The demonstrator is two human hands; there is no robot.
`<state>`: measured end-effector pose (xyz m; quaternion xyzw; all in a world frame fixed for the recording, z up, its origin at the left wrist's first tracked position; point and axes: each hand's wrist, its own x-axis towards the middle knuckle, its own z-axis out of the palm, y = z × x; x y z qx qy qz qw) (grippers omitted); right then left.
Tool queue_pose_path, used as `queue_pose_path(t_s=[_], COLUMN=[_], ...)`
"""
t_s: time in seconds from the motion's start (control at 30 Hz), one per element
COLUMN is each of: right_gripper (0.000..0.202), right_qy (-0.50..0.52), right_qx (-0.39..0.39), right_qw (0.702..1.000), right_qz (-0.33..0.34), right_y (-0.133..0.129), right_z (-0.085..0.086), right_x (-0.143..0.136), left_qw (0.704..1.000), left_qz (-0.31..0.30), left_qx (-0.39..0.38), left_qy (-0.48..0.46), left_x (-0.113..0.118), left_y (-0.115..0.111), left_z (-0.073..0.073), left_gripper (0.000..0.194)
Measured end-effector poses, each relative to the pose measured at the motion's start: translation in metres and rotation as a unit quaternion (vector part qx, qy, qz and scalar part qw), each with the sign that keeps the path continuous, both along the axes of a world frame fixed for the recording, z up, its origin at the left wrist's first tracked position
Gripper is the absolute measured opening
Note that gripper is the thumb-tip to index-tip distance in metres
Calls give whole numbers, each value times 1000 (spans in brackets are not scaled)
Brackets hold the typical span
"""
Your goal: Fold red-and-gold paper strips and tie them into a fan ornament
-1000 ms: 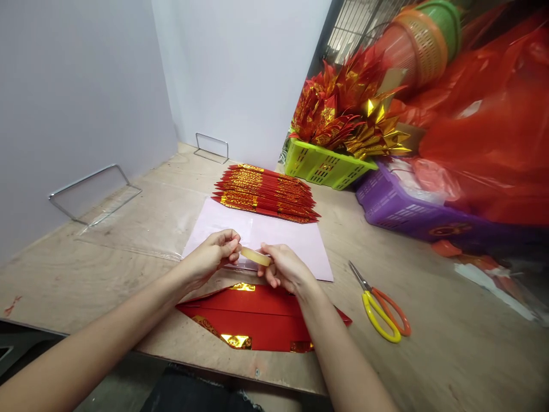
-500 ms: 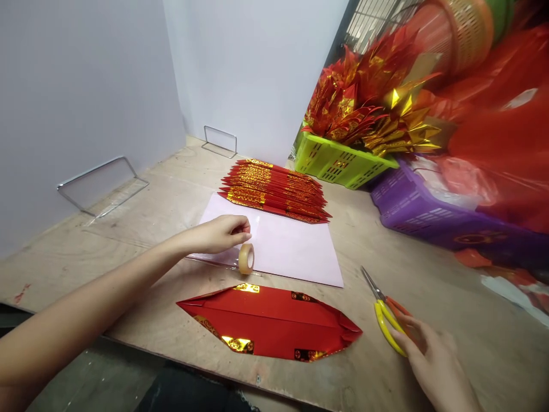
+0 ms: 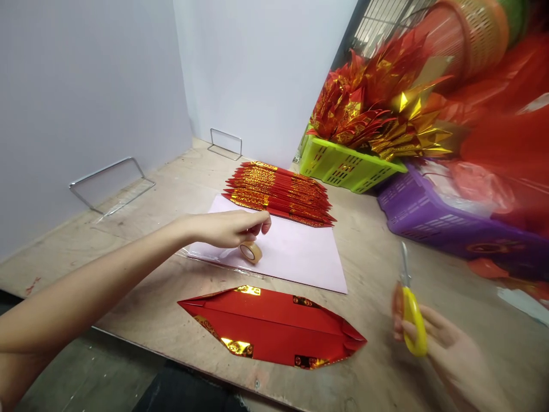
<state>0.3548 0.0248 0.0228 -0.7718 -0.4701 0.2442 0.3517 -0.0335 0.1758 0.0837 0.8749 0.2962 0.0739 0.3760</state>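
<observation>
My left hand [image 3: 240,228] reaches over the pale sheet [image 3: 300,252] with its fingers curled. A roll of clear tape [image 3: 251,252] is at its thumb and fingertips, tilted so its open centre shows; the exact hold is partly hidden. At the right, my right hand [image 3: 446,343] is closed on scissors [image 3: 412,320] with yellow and orange handles, the blades pointing up and away. Motion smears this hand. Between my hands and nearer to me lies a folded red paper piece [image 3: 274,326] with gold patches and pointed ends.
A stack of folded red-and-gold papers [image 3: 278,191] lies at the sheet's far edge. Two wire stands [image 3: 128,160] are by the white panels. To the right are a green basket [image 3: 351,171] of red and gold paper decorations and a purple basket [image 3: 429,212] holding plastic.
My right hand has taken up the scissors from the table and turned them upward. My left hand has moved slightly right, and the tape roll has turned and shifted onto the sheet.
</observation>
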Motion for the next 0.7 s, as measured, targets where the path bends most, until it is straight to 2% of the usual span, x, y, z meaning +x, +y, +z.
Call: queue_pose_path(t_s=[0.07, 0.13, 0.2, 0.3, 0.47, 0.7], right_gripper=[40, 35, 26, 23, 32, 35], right_qy=[70, 70, 16, -79, -147, -171], right_qx=[-3, -31, -67, -82, -66, -36], right_qw=[993, 977, 954, 919, 880, 864], right_qz=[92, 201, 292, 378, 447, 472], right_y=[16, 33, 50, 69, 93, 116], right_z=[8, 15, 22, 31, 33, 29], right_x=[-33, -62, -83, -103, -120, -129], left_qw=[1000, 1000, 999, 998, 996, 994], left_qz=[-9, -17, -23, -29, -39, -50], left_qx=[-6, 2, 17, 40, 63, 70], left_qy=[-14, -21, -26, -36, -51, -69], left_x=[-2, -4, -6, -7, -7, -6], left_y=[5, 9, 11, 12, 14, 16], left_z=[-3, -5, -6, -9, -15, -16], left_gripper=[22, 26, 25, 23, 26, 28])
